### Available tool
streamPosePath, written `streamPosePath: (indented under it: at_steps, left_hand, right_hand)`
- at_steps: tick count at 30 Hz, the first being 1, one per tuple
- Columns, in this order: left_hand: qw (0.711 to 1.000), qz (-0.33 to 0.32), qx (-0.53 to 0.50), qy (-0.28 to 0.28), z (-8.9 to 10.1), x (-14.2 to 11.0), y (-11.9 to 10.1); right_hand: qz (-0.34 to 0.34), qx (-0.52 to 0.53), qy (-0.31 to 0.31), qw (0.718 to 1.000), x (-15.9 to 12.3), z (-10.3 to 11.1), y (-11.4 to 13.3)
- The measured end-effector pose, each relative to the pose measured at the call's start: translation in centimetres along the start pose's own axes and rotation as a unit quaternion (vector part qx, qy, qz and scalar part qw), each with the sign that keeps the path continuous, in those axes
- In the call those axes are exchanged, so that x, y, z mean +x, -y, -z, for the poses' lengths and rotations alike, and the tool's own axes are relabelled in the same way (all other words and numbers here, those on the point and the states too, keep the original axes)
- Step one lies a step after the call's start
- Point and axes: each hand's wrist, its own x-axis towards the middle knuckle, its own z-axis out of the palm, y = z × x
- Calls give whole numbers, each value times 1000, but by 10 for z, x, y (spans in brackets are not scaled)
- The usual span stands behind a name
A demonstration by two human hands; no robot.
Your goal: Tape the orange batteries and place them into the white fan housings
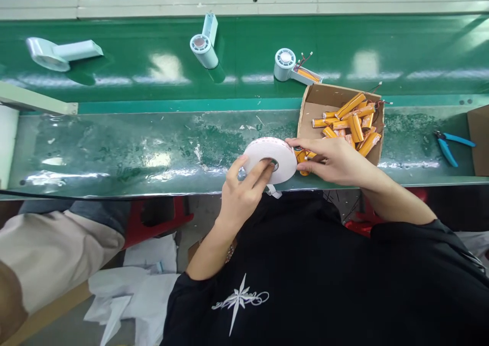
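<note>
A white roll of tape (267,155) lies flat at the near edge of the bench. My left hand (240,193) grips it, with fingers closed over its near side and into its core. My right hand (332,160) is closed on an orange cylindrical battery cell (302,157), pressed against the roll's right side. A loose white strip (274,191) hangs from the roll's near edge. Just behind my right hand stands an open cardboard box (319,101) holding several more orange cells (353,122).
On the green belt beyond lie three pale blue fan housings (57,53) (204,45) (290,65), the right one with wires. Blue pliers (449,144) lie at the right by another cardboard box (479,139). A person's clothed leg (57,249) is at my left.
</note>
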Motion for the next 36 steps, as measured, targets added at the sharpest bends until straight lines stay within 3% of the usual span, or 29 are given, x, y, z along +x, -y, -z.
streamPosePath:
  at_steps: [4,7,9,11,13,14,16,17,19,22,24,26,29,32,36]
  left_hand:
    - [998,53,-39,-3,-11,2,-5]
    - [996,69,-42,-33,-17,6,-19]
    - [997,45,-27,-58,-11,6,-33]
    - [997,-16,-53,-52,0,1,-45]
    - [992,-80,-95,-20,12,-8,-44]
    - [991,-90,-101,-2,16,-12,-38]
    - [995,-51,-76,37,17,-19,-13]
    - [997,-11,-58,57,14,-19,2]
    - [994,62,-47,79,7,-16,29]
    - [991,94,-96,6,2,-5,39]
    - [987,79,-127,-59,6,2,24]
    - [986,56,-138,-73,12,8,3]
    - [989,39,-139,-29,18,15,-21]
    - [992,38,-122,-5,19,18,-32]
    - [994,32,-100,-44,20,17,-35]
  right_hand:
    - [-16,81,-150,985,5,-17,-6]
    - [10,170,-273,947,11,-44,-12]
    - [24,236,-312,920,15,-52,-16]
    - [51,294,-343,891,18,-41,-18]
    - [128,322,-406,845,20,-15,-20]
    - [177,323,-441,819,20,0,-21]
    - [237,311,-482,784,18,21,-20]
    - [236,304,-481,788,15,23,-18]
    - [175,290,-410,847,7,10,-12]
    - [75,230,-176,954,-6,-36,-3]
    - [64,157,-31,985,-12,-63,1]
    - [81,69,31,994,-15,-77,2]
    - [101,-29,44,994,-15,-83,-1]
    - [112,-81,47,989,-15,-83,-3]
    - [124,-110,50,985,-15,-85,-1]
